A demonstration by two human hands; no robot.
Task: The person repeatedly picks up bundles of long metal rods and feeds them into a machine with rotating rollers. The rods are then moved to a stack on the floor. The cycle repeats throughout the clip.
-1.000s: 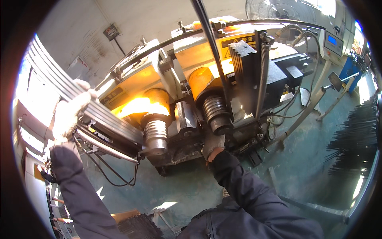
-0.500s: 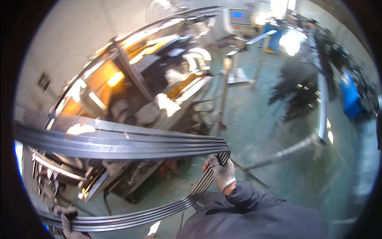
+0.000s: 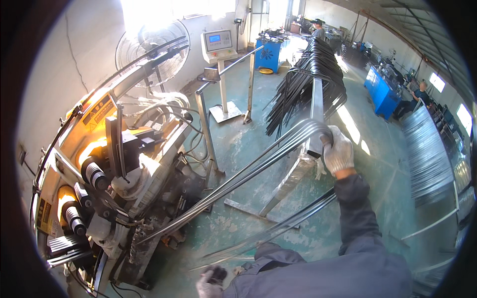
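My right hand [image 3: 339, 150], in a pale knitted glove, is closed around the bend of a bundle of long bent metal bars [image 3: 243, 175]. The bend lies at the end of a square metal beam [image 3: 317, 102]. One leg of the bundle slants down left toward the machine; the other, blurred leg [image 3: 293, 221] passes below the beam. Low in the view, my left hand [image 3: 212, 281], gloved with dark fingers, is off the bars. Its fingers are loosely curled and apart, with nothing seen in them. Many dark bent bars [image 3: 308, 74] hang farther along the beam.
A yellow-and-black machine [image 3: 107, 164] with rollers and hoses fills the left. Behind it stand a fan [image 3: 153, 52] and a control panel [image 3: 219, 44] on a post. A wrapped support leg [image 3: 288, 184] holds the beam. Blue cabinets [image 3: 382, 92] and two people are farther off.
The bundle has swung from across my left side to the beam end, carried by my right hand. My left hand has come off the bars. The view has turned right.
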